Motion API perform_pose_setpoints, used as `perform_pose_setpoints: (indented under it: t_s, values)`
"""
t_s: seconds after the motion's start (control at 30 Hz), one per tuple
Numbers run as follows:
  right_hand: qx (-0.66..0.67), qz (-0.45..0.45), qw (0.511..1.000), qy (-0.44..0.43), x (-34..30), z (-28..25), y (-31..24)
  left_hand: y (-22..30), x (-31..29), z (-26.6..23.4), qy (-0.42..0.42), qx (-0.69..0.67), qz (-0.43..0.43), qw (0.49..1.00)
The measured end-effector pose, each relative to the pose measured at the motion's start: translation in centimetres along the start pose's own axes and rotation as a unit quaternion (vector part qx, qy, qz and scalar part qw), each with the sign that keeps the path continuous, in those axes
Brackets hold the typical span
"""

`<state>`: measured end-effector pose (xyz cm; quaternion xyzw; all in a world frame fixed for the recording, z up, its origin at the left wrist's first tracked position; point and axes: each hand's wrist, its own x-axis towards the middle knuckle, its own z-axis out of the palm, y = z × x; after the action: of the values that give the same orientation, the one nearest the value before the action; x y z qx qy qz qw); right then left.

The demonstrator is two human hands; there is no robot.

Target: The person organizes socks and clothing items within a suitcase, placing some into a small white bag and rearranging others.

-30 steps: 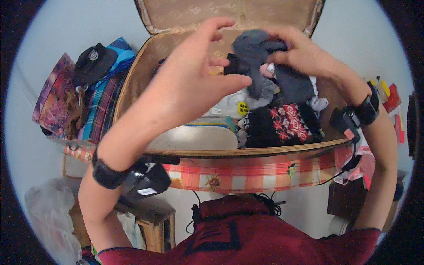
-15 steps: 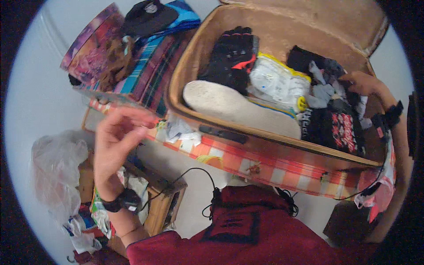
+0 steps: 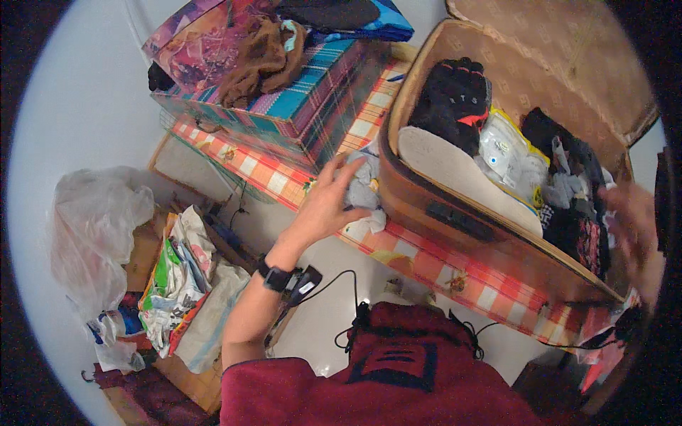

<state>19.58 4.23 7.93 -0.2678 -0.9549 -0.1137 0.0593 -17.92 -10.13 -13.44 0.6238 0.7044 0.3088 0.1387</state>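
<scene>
My left hand (image 3: 328,197) is at a small pile of grey and white socks (image 3: 365,186) on the table, beside the suitcase's left wall. Its fingers and thumb are spread at the pile's edge. Over the suitcase's right end, my right hand (image 3: 634,221) is smeared by motion and its fingers cannot be made out. The open brown suitcase (image 3: 419,186) holds a black glove (image 3: 455,106), a pale insole (image 3: 462,174), a clear packet with yellow edging (image 3: 513,153), grey socks (image 3: 566,186) and black clothing with red markings (image 3: 588,245).
A plaid box (image 3: 312,117) at the far left bears brown cloth (image 3: 266,64) and a purple patterned container (image 3: 202,50). A checked tablecloth (image 3: 419,259) covers the table. Plastic bags (image 3: 99,241) and folded sacks (image 3: 181,284) lie low on the left. A black cable (image 3: 334,275) hangs near my body.
My left hand has moved right and opened its fingers at the sock pile. My right hand has come lower, away from the socks inside the suitcase. The view has turned leftward.
</scene>
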Motion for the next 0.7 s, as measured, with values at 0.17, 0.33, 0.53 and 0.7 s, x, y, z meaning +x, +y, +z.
perform_pose_setpoints:
  t_s: [0.17, 0.33, 0.53, 0.7]
  values:
    - [0.011, -0.033, 0.999, -0.031, -1.1, 0.3, -5.5, -3.4, 1.9, 2.9, -0.017, 0.084, 0.102, 0.991]
    - [0.059, -0.052, 0.996, -0.050, -0.4, -1.4, -7.6, -3.0, 2.0, 0.7, 0.051, -0.027, 0.079, 0.995]
    - [0.169, -0.145, 0.974, -0.038, 3.0, 1.1, -8.4, -0.1, -3.1, -3.7, 0.166, -0.075, -0.029, 0.983]
    - [0.299, -0.136, 0.939, -0.102, 5.1, 0.0, -9.8, 8.0, -3.3, -5.1, 0.217, -0.288, 0.212, 0.908]
